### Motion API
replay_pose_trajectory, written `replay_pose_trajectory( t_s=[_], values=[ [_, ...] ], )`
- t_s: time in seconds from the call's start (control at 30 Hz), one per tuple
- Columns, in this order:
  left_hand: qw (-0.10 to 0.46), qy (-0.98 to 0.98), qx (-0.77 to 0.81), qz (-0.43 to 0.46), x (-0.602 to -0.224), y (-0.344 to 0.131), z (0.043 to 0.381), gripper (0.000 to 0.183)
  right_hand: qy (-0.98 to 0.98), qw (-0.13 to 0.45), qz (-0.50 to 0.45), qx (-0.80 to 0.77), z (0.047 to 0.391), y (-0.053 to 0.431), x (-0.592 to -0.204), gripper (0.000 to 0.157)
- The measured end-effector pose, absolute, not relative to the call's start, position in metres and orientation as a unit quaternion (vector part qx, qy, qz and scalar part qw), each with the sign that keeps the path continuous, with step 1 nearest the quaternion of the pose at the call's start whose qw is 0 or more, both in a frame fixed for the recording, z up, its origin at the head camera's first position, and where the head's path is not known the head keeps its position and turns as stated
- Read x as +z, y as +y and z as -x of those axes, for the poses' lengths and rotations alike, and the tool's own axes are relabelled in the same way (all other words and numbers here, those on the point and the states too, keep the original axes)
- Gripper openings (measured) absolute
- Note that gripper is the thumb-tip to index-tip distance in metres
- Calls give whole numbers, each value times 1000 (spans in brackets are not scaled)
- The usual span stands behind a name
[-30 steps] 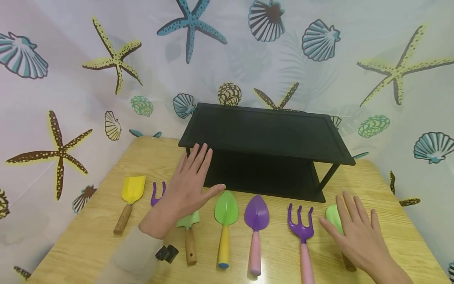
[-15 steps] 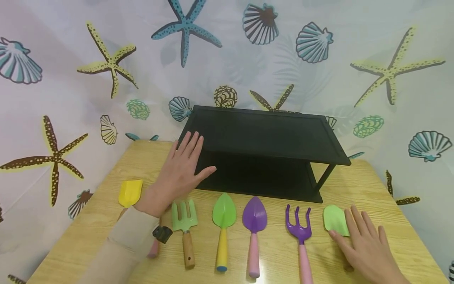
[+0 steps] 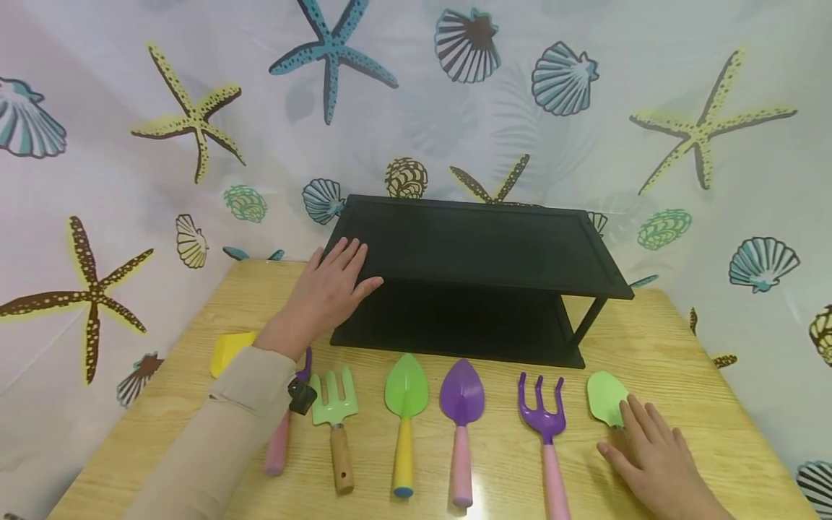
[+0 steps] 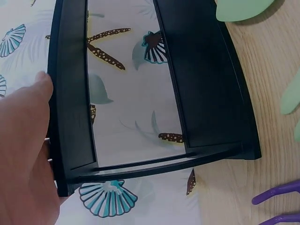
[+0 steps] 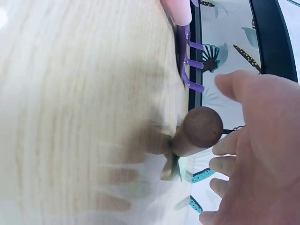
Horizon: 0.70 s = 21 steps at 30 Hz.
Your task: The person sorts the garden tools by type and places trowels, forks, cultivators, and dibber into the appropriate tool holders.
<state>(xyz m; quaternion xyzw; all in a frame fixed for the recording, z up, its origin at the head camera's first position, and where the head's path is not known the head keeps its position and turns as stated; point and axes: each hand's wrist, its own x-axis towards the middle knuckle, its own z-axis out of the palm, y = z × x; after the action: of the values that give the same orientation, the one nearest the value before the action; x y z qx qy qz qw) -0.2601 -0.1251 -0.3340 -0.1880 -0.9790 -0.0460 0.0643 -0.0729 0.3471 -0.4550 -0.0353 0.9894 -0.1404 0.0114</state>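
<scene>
A black two-tier shelf (image 3: pixel 481 242) stands at the back of the table. My left hand (image 3: pixel 328 292) is at the shelf's front left corner, fingers extended over the top board. In the left wrist view its thumb lies by the board's edge; firm contact is hard to tell. My right hand (image 3: pixel 659 458) hovers over a light green trowel (image 3: pixel 606 397), fingers loosely spread and nothing held. The right wrist view shows the trowel's wooden handle (image 5: pixel 202 129) below the palm, apart from the fingers. Left of it lies a purple hand fork (image 3: pixel 544 419) with a pink handle.
Across the table lie a purple trowel (image 3: pixel 462 393), a green trowel (image 3: pixel 406 390) and a light green hand fork (image 3: pixel 334 401). A pink handle (image 3: pixel 277 444) and a yellow scoop (image 3: pixel 229 352) are partly behind my left sleeve. A patterned cloth (image 3: pixel 416 94) hangs behind.
My left hand has moved up and away from the tools to the shelf's left corner, uncovering the light green fork. My right hand has drawn back, baring more of the light green trowel.
</scene>
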Motion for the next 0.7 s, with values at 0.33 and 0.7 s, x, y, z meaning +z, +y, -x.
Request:
replay_pose_trajectory(
  t_s=[0.33, 0.7],
  values=[
    [99, -977, -34, 185, -340, -123, 265, 67, 989, -11, 82, -121, 72, 347, -471, 77],
    [104, -978, -30, 177, -340, -121, 264, 68, 969, -101, 149, -169, 65, 346, -492, 63]
  ],
)
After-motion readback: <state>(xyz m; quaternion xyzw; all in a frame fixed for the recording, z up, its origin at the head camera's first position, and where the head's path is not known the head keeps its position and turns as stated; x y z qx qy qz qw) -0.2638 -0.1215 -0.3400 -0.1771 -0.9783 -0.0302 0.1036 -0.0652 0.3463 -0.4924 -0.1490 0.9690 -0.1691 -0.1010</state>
